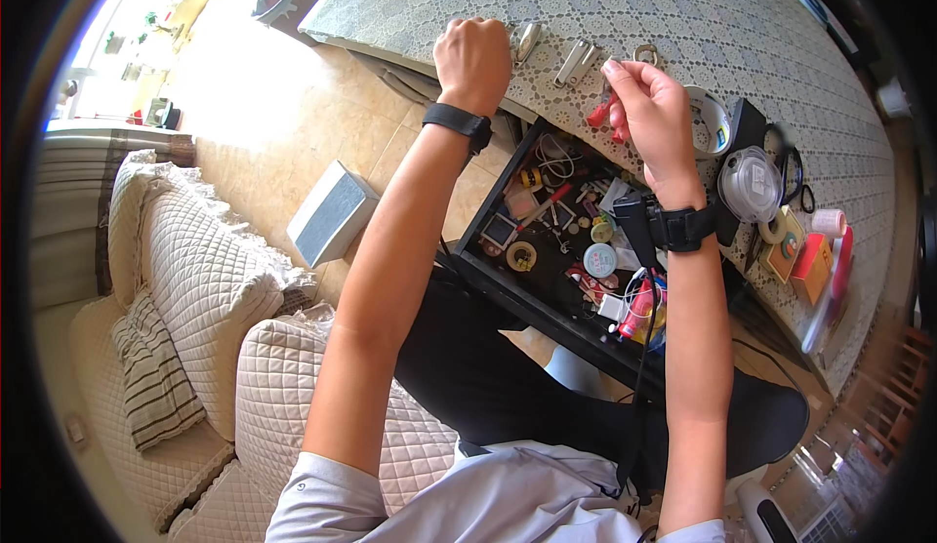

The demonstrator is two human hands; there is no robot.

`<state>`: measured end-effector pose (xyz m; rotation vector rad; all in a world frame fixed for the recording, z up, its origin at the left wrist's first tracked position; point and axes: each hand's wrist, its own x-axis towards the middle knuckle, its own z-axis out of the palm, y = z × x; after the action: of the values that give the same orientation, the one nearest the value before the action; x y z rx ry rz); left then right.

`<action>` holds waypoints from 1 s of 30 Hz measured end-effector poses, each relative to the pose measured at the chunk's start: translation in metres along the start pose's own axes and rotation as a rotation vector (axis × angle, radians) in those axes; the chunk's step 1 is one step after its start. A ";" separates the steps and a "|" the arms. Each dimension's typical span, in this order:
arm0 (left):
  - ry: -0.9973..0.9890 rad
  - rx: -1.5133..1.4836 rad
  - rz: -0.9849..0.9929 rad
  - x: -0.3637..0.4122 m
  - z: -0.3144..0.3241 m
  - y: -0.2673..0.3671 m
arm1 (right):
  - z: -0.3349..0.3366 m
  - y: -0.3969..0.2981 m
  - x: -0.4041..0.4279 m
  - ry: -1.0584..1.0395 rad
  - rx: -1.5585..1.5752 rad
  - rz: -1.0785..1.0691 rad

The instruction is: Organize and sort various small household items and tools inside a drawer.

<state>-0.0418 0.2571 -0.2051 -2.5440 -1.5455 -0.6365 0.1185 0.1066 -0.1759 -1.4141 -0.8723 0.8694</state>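
Note:
Over the table's near edge, my left hand (473,60) is curled with its back to the camera; whether anything is inside cannot be seen. Beside its fingers lies a metal nail clipper (527,44). My right hand (644,100) pinches a small item with red parts (602,113) between thumb and fingers; its kind is not clear. Between the hands, more metal nail clippers (577,63) lie on the lace-patterned tablecloth (585,1). A ring-shaped item (646,54) rests just beyond my right fingers, and a roll of tape (708,122) stands beside that hand.
Below the hands an open black drawer (468,254) holds tape rolls, a round tin (600,260), cables and small items. On the table's right are a clear round container (750,184), scissors (794,173) and an orange-red box (811,268). A grey-white box (333,214) stands on the floor.

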 end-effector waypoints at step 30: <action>-0.149 0.211 0.096 -0.009 -0.014 0.025 | 0.051 0.016 0.018 -0.013 -0.036 0.077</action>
<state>-0.0277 0.2334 -0.1932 -2.5340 -1.4358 -0.2623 0.0806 0.1455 -0.1936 -1.4831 -0.8514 0.9258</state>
